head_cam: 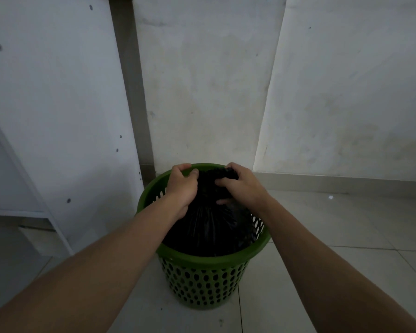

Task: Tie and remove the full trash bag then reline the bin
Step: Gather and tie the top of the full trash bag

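Bag (209, 227), one, in left hand (181, 188), right hand (241, 186); one bin (214, 261).

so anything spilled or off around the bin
Nothing stands out. The bin stands upright on the floor; the bag sits inside, its neck gripped by the left hand and right hand. No spill shows, only a tiny white speck near the right wall.

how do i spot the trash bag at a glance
Where the pale walls meet the tiled floor stands a green perforated bin. Inside sits the trash bag, its neck gripped by the left hand and right hand. It is the only black, glossy thing.
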